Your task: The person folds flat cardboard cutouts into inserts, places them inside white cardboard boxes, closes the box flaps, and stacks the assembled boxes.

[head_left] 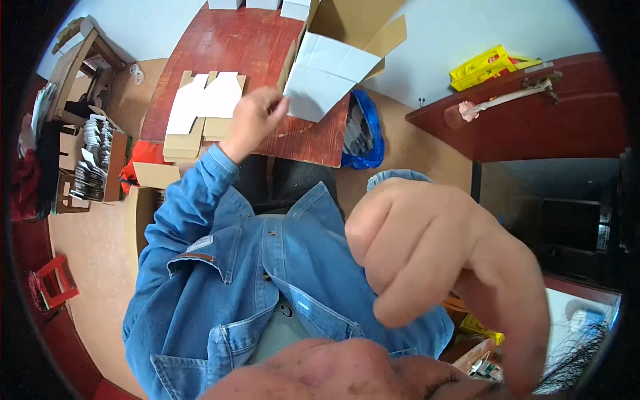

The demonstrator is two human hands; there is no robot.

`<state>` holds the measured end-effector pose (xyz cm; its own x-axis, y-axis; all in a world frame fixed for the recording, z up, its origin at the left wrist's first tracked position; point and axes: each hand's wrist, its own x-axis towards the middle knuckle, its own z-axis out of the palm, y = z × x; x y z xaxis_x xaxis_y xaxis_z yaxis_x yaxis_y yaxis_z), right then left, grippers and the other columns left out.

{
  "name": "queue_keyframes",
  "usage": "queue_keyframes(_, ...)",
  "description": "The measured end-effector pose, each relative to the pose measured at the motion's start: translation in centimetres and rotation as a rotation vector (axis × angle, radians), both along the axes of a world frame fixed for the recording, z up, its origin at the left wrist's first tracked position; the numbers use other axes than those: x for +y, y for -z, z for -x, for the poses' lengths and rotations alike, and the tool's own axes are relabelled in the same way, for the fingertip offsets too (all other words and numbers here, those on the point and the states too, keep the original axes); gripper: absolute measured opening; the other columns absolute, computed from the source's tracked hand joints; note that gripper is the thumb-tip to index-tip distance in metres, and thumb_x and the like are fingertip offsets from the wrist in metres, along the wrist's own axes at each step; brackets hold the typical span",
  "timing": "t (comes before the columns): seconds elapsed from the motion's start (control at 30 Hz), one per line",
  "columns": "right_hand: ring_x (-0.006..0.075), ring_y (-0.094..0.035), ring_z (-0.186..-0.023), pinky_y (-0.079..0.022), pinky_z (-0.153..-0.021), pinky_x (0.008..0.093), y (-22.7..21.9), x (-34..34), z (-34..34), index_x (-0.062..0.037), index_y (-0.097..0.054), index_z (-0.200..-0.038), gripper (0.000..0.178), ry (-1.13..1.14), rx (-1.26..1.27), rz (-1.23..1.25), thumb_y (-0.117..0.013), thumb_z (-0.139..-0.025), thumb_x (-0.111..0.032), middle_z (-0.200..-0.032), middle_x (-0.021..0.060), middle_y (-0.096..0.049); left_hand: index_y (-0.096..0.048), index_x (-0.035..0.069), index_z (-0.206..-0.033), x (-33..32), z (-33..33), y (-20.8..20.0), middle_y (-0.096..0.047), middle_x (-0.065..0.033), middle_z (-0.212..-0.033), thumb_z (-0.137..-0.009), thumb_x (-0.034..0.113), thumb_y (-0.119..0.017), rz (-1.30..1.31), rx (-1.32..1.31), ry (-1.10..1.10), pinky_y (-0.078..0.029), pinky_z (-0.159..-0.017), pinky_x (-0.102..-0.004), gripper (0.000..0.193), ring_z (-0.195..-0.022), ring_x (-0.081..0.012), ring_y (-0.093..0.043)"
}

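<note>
White open box (327, 77) just R of L hand (259, 117); contact unclear.

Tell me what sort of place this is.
Likely a small workroom, perhaps in a home: a worn red table holds flat cardboard pieces and an open white box, with a red door to the right.
</note>
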<state>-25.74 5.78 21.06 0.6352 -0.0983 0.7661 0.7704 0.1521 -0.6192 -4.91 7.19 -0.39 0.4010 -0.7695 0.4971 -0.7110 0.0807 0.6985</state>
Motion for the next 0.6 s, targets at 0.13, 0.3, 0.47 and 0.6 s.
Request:
queue_keyframes(0.13, 0.0188, -0.037, -0.042, -0.022, -0.045, 0.0327, -1.3, 0.6, -0.3, -0.0397, -0.067, -0.119, 0.024, -0.265, 0.066, -0.002, -0.064, -0.096, -0.046, -0.071, 0.0148, -0.060, -0.067, 0.003, -0.082, 3.8, 2.7, 4.3, -0.066, -0.0111, -0.079, -0.085, 0.011, -0.067, -0.128, -0.104, 0.197, -0.050, -0.060, -0.0372, 0.009, -0.066, -0.0314, -0.062)
queue_keyframes(0.3, 0.0189, -0.037, -0.042, -0.023, -0.045, 0.0328, -1.5, 0.8, -0.9, -0.0346, -0.070, -0.111, 0.018, -0.434, 0.106, -0.110, -0.066, -0.096, -0.043, -0.070, 0.0148, -0.059, -0.067, 0.004, -0.083, 7.8, 3.7, 8.2, -0.067, -0.0118, -0.080, -0.084, 0.011, -0.068, -0.281, -0.038, 0.267, -0.050, -0.061, -0.0371, 0.007, -0.067, -0.0317, -0.062)
queue_keyframes(0.47, 0.0184, -0.039, -0.044, -0.025, -0.046, 0.0317, -1.1, 0.9, -0.3, -0.0258, -0.071, -0.106, 0.018, -0.462, 0.049, -0.053, -0.067, -0.095, -0.039, -0.071, 0.0129, -0.059, -0.069, 0.004, -0.088, 9.1, 1.1, 9.4, -0.068, -0.0117, -0.081, -0.082, 0.007, -0.070, -0.261, -0.071, 0.160, -0.051, -0.062, -0.0364, 0.007, -0.067, -0.0294, -0.063)
queue_keyframes(0.6, 0.0180, -0.041, -0.046, -0.027, -0.046, 0.0309, -0.3, 0.3, -0.8, -0.0187, -0.071, -0.101, 0.019, -0.483, 0.009, -0.031, -0.069, -0.094, -0.037, -0.072, 0.0113, -0.059, -0.068, 0.006, -0.101, 8.8, -7.5, 12.6, -0.068, -0.0126, -0.103, -0.078, 0.010, -0.073, -0.258, -0.169, -0.199, -0.052, -0.080, -0.0405, 0.024, -0.089, -0.0331, -0.063)
